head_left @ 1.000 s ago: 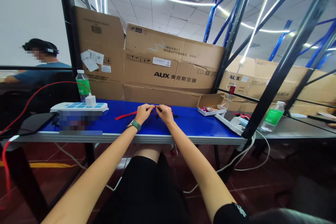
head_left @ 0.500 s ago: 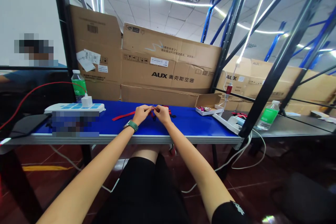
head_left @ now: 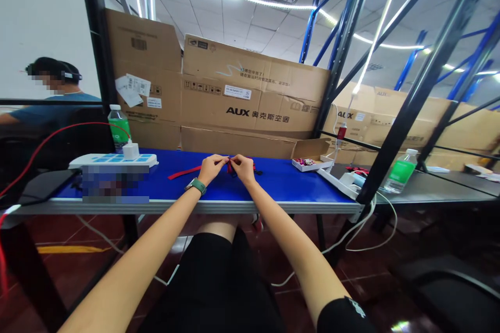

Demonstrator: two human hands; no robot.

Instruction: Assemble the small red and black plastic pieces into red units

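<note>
— Blue table [head_left: 281, 187] backed by cardboard boxes [head_left: 253, 99]; power strip [head_left: 113, 159] and green-labelled bottle [head_left: 119, 127] at far left.
— And lying on it?
— Near the middle, red strap [head_left: 183, 171], tail trailing leftward across the top.
— Hands?
— Close together at its right end: left hand [head_left: 211, 166], right hand [head_left: 242, 167], fingers of both pinched shut on the strap. Well apart to the right, white tray [head_left: 310, 165] of small bits.
</note>
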